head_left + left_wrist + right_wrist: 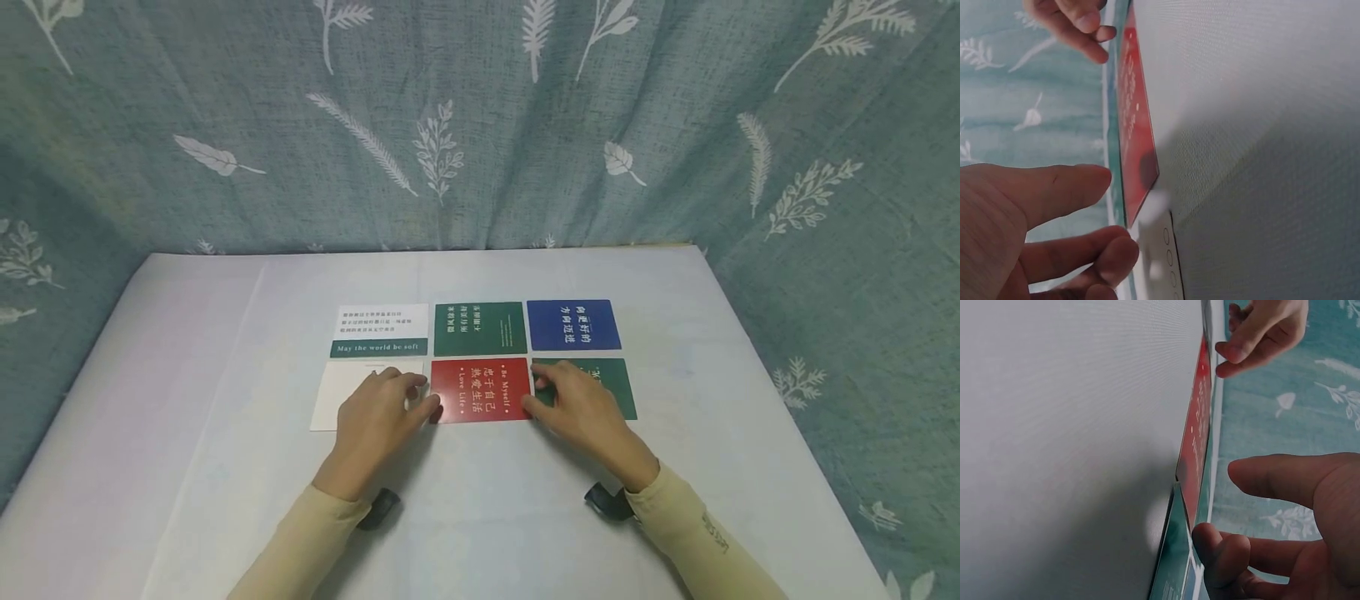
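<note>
A red card with white lettering lies flat in the middle of the front row of cards. At its left end is my left hand, thumb and fingers apart with a gap between them. My right hand hovers at the card's right end in a similar pose, its fingers loosely bent. In the left wrist view the left thumb stands off the red card, while the fingertips are low near its corner. Partly under the hands lie a white card and a green card. Whether any fingertip touches a card is unclear.
Behind them, a white card with a green band, another green card and a blue card form a back row. All lie on a white-covered table. A leaf-patterned curtain rises beyond the table.
</note>
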Motion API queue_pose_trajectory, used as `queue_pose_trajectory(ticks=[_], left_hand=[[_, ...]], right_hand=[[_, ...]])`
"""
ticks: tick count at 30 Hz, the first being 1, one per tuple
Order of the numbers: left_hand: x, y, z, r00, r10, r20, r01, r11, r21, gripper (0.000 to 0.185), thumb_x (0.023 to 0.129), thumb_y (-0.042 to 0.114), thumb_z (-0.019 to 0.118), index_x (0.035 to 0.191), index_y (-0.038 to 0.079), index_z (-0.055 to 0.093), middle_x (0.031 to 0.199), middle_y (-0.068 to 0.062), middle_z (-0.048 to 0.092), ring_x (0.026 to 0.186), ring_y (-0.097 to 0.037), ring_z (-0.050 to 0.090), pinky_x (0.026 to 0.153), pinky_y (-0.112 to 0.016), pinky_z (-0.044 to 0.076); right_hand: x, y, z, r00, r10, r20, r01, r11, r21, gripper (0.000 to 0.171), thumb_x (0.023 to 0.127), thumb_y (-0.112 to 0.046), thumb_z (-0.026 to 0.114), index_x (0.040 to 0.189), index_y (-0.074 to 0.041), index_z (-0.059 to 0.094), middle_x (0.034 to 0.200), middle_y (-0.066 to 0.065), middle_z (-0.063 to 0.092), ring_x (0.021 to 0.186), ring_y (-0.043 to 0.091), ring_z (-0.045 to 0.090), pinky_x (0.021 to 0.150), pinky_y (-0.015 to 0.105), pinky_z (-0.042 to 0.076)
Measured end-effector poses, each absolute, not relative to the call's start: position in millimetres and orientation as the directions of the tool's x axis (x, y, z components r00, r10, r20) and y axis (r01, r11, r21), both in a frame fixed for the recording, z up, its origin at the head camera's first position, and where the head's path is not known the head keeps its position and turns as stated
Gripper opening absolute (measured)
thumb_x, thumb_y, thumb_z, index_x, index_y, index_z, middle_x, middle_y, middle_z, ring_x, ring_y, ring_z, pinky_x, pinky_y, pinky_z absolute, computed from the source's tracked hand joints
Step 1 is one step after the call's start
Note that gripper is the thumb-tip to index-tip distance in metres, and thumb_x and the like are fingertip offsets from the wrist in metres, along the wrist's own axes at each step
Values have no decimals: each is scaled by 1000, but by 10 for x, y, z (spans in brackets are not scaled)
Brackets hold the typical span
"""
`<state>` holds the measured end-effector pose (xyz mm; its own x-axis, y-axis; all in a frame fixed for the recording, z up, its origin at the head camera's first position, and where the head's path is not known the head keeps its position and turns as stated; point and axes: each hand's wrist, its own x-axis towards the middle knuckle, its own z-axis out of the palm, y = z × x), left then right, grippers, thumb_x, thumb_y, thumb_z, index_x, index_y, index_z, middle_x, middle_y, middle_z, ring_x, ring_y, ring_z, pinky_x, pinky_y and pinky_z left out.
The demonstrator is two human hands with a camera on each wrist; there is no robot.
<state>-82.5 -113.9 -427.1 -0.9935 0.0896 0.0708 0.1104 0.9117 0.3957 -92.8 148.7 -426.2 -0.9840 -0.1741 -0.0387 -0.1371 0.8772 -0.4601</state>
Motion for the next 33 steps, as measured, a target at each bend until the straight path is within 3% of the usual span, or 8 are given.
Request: queue_pose_trajectory(ticks=[13, 23, 33], left_hand=[[-832, -1129, -4300, -995, 97, 19, 96, 907, 409, 30, 78, 36, 65, 98, 16, 73, 72, 5, 52, 66, -16, 45, 52, -28, 37], [-858, -1065, -4303, -995, 82, 51, 95, 927, 363, 27, 78, 33, 63, 97, 18, 75, 64, 3, 51, 60, -16, 44, 47, -28, 34], [-858, -994, -4304, -997, 54, 52, 70, 927, 367, 18, 79, 30, 62, 83, 19, 75, 59, 3, 47, 58, -17, 43, 46, -29, 33]], right_hand=[[-989, 1447, -4293, -980, -182, -82, -128, 889, -440, 44, 80, -39, 67, 117, -14, 66, 81, -5, 55, 70, 12, 48, 58, 28, 39], [-993, 1417, -4287, -984, -155, -89, -104, 901, -421, 41, 80, -38, 67, 114, -16, 68, 78, -4, 53, 70, 13, 48, 56, 29, 37], [-1005, 1421, -4304, -986, -146, -83, -96, 896, -434, 41, 79, -39, 67, 113, -17, 69, 80, -5, 55, 71, 13, 49, 57, 29, 39]])
